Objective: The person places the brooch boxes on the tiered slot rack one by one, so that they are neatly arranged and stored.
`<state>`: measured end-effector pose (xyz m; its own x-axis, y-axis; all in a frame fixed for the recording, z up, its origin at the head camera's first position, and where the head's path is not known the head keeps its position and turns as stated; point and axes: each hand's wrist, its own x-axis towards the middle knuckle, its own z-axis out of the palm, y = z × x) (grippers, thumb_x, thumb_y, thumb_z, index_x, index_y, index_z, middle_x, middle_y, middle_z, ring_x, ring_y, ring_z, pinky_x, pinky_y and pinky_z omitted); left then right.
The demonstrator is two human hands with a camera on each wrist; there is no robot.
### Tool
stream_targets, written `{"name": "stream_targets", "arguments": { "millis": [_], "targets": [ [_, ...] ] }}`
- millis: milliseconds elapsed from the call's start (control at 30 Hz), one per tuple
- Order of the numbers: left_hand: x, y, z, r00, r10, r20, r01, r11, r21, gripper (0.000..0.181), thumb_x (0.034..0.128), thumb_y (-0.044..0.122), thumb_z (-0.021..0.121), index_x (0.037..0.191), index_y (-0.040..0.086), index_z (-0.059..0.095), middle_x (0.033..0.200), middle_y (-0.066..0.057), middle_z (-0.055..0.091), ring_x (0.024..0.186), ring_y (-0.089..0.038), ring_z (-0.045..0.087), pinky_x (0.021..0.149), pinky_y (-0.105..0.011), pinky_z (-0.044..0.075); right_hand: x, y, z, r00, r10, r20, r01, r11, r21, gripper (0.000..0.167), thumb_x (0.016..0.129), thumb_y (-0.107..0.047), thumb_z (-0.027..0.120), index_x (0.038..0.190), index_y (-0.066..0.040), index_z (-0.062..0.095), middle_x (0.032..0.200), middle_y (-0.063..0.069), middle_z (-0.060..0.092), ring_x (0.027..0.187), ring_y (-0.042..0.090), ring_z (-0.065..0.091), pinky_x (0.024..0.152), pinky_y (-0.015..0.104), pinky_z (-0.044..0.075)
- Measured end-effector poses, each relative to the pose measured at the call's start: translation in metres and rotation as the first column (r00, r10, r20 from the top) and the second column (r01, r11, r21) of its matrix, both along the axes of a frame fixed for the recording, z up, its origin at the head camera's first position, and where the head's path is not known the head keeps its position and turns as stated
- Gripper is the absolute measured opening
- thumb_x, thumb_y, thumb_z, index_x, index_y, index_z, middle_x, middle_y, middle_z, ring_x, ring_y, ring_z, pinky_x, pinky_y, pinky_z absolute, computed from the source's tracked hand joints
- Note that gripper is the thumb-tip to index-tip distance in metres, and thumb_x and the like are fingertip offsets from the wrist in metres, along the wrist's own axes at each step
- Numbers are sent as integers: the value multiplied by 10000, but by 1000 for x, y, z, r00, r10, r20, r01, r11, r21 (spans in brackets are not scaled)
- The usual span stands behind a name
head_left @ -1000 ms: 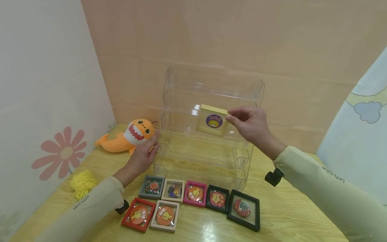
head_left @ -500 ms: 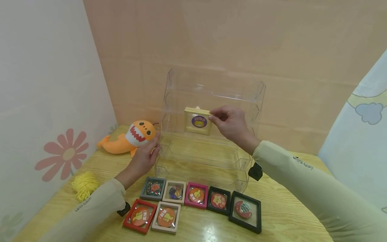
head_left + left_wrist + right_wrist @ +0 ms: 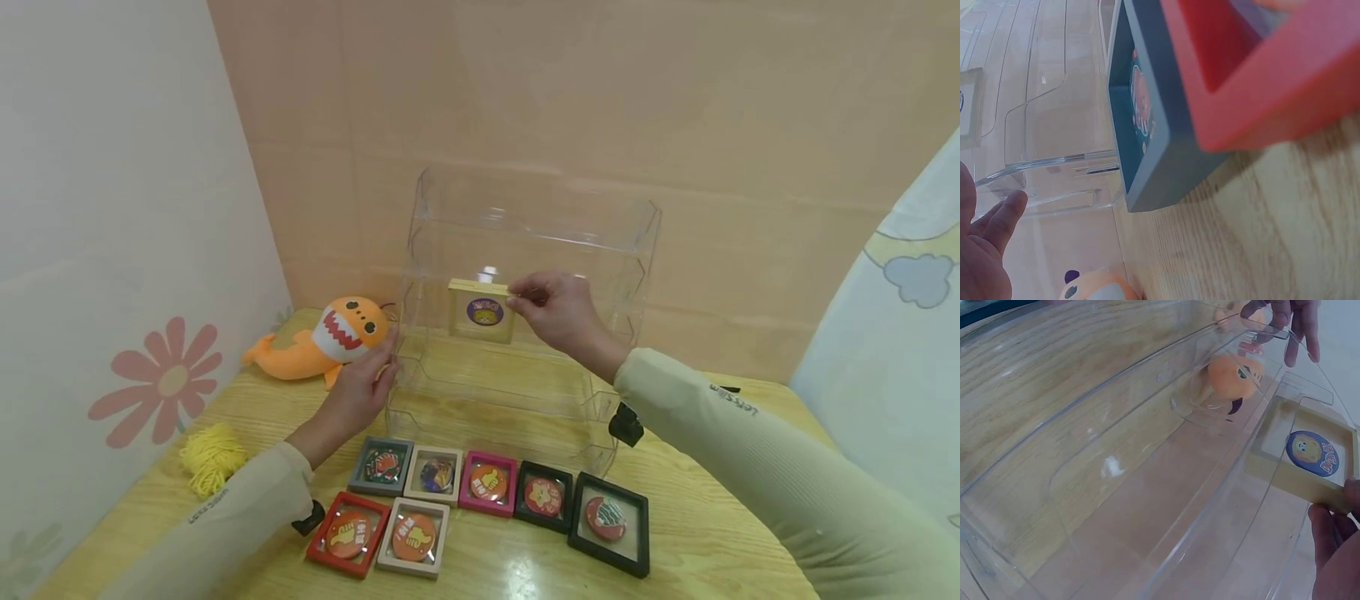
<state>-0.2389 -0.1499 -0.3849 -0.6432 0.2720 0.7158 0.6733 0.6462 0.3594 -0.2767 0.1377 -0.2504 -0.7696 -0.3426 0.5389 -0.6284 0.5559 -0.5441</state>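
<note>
My right hand (image 3: 561, 310) pinches the right edge of a pale yellow square frame (image 3: 459, 315) with a purple round bear badge inside. The frame is upright in front of the middle tiers of a clear acrylic display rack (image 3: 525, 229). In the right wrist view the yellow frame (image 3: 1272, 472) overlaps a clear tier lip; whether it touches is unclear. My left hand (image 3: 351, 404) holds the rack's left side edge, thumb and fingers around it. In the left wrist view the left fingers (image 3: 1007, 219) touch the clear side panel.
Several framed badges lie before the rack, including a red frame (image 3: 312, 546), a grey frame (image 3: 354, 479), a magenta frame (image 3: 463, 493) and a large black frame (image 3: 640, 546). An orange shark plush (image 3: 296, 358) sits beside the rack's left side. Yellow yarn (image 3: 212, 458) lies at the table's left.
My right hand has carried the yellow frame leftward in front of the rack, then slightly down. The frame is now straighter. My left hand stays on the rack's side.
</note>
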Motion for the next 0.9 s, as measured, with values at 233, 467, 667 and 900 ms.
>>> {"name": "stream_targets", "arguments": {
  "millis": [233,467,667,900],
  "targets": [
    [1,0,-1,1000,-4,-20,4,1000,1,580,891,-15,620,1420,-30,384,1096,-179,636,916,-286,626,867,-466,486,2,-2,5,998,10,57,-15,995,102,141,888,-57,658,1002,-3,723,992,106,695,859,214,669,723,307,551],
    [3,-11,-2,998,7,-58,-7,1000,-3,608,870,-39,637,1422,-29,382,1093,-177,636,877,-281,628,827,-459,506,7,-23,22,997,34,-72,-4,923,384,175,908,-73,626,1045,-29,726,1012,99,673,927,241,619,819,367,496],
    [6,-16,2,994,23,-106,-24,1000,-8,613,832,-84,650,1392,-70,402,1224,-230,580,1024,-361,605,845,-492,482,7,-50,38,994,57,-94,1,849,528,164,896,-56,624,1013,-19,733,939,95,675,875,227,611,832,350,478],
    [8,-12,2,997,6,-71,-6,1000,-3,604,857,-66,637,1403,-73,378,1353,-225,472,1154,-367,524,900,-481,449,3,-61,43,999,3,-37,19,810,586,200,915,-51,571,1041,-32,726,1000,93,672,962,237,605,886,346,468]
  ]
}}
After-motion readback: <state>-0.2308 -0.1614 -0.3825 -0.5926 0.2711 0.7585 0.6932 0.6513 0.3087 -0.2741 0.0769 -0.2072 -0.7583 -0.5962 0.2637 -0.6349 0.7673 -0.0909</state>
